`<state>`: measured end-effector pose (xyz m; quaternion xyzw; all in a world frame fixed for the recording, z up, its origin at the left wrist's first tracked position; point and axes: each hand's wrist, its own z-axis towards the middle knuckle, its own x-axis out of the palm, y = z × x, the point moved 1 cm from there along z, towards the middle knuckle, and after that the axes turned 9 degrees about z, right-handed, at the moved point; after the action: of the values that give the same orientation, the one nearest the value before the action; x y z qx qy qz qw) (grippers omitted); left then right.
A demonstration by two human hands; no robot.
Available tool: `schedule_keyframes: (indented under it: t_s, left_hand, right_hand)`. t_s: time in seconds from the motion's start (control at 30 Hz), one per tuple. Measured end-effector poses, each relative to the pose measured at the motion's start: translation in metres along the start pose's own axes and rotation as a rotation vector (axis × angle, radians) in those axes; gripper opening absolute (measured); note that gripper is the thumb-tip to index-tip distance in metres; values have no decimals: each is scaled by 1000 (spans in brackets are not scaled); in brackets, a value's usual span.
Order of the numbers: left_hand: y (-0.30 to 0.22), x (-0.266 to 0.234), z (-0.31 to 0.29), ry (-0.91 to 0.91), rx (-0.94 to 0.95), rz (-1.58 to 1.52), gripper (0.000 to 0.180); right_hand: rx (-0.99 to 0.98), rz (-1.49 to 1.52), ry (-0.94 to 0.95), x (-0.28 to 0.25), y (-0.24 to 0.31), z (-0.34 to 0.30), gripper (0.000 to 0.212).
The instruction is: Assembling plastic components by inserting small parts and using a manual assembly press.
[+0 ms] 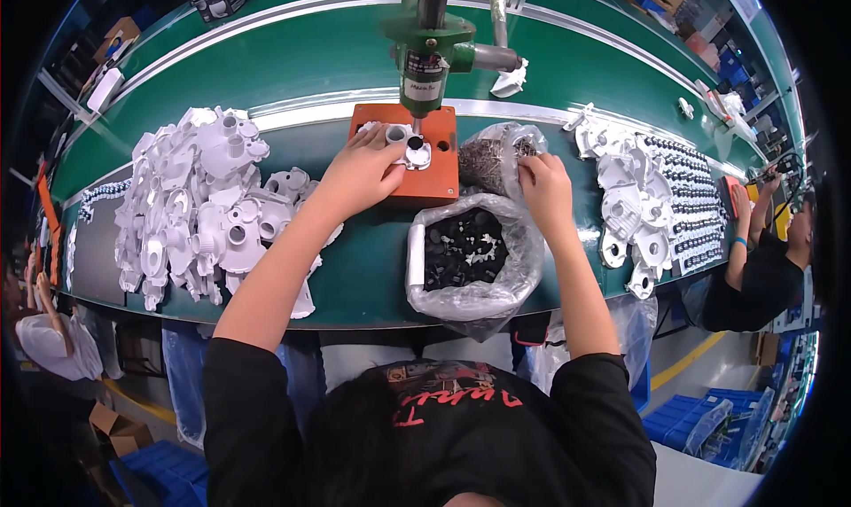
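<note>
My left hand point(365, 172) is closed on a small white plastic housing point(418, 159) with a round black piece in it. It presses the housing onto an orange block point(436, 186), directly under the tip of a green press-like machine head point(423, 90). My right hand point(546, 186) is at the mouth of a clear bag of small metal pieces point(483, 165), perhaps screws. Its fingertips are pinched together; whatever they hold is too small to make out. Nearer me stands an open plastic-lined container point(523, 281) of small black parts with some white bits.
A heap of white plastic housings point(177, 210) covers the bench at left. More white housings point(634, 197) lie at right, beside rows of black-and-white parts point(698, 197). One person point(758, 272) works at far right, another point(58, 339) at far left. Blue crates point(700, 423) stand on the floor.
</note>
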<state>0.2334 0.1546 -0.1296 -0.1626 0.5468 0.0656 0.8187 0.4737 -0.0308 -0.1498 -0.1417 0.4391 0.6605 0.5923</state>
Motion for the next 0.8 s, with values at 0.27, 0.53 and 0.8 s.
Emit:
schedule_keyframes:
  t_s: [0.27, 0.53, 0.8]
  left_hand:
    - [7, 6, -2, -37, 13, 59, 19]
    - [6, 7, -2, -58, 13, 33, 21]
    - [5, 4, -4, -70, 19, 14, 21]
  right_hand:
    - [-6, 136, -254, -19, 39, 29, 8]
    - [-52, 492, 108, 73, 82, 65, 17]
    - [-63, 458, 111, 88, 78, 71, 19]
